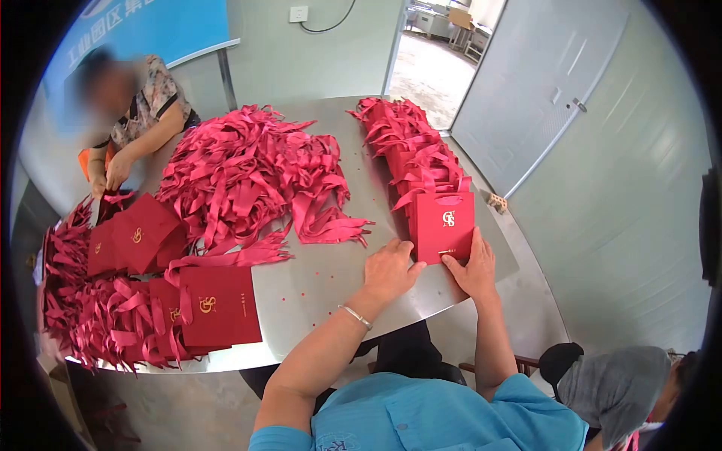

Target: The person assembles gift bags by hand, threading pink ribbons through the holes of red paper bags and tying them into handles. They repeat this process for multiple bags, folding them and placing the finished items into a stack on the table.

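A row of red paper gift bags (445,229) with ribbon handles stands at the right side of the table, and the front one faces me with gold print. My right hand (475,270) grips that bag's lower right corner, thumb across the front and fingers along the side edge. At the bag's left edge, my left hand (389,270) presses against the row with its fingers bent and its thumb near the bottom corner. The bag sits between both hands. A bracelet (355,317) circles my left wrist.
A large heap of red ribbons (241,173) covers the table's middle. More red bags (218,308) lie at the left, where a co-worker (150,105) handles something dark. Another person (617,383) is at the lower right. A door (538,90) stands open behind the metal table (361,188).
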Demonstrator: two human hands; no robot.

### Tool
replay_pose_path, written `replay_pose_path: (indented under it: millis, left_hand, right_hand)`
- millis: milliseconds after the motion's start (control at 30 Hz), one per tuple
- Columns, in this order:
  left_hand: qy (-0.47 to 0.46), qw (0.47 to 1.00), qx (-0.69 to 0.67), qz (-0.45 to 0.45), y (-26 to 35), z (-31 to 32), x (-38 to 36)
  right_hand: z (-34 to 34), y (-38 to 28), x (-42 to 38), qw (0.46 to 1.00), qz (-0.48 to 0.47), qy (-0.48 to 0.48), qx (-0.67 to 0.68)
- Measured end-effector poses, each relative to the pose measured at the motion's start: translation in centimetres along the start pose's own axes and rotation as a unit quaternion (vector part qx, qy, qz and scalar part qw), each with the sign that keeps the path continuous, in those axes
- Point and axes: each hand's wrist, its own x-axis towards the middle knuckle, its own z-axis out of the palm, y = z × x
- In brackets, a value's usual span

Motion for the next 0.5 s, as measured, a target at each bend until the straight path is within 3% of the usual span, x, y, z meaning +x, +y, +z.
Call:
replay_pose_path:
  millis: [100, 200, 500]
  left_hand:
    - [-0.002, 1.000, -0.022, 0.000, 0.1, -0.1, -0.4]
    - [-0.003, 1.000, -0.015, -0.005, 0.4, -0.2, -0.5]
    - [-0.021, 1.000, -0.017, -0.016, 0.8, -0.9, -0.7]
  right_hand:
    - [0.8, 0.5, -0.7, 0.997, -0.038, 0.065, 0.035]
    - [0.5, 0.4, -1.4, 0.991, 0.010, 0.093, 0.097]
    - [0.1, -1.2, -2.1, 0.980, -0.047, 0.145, 0.128]
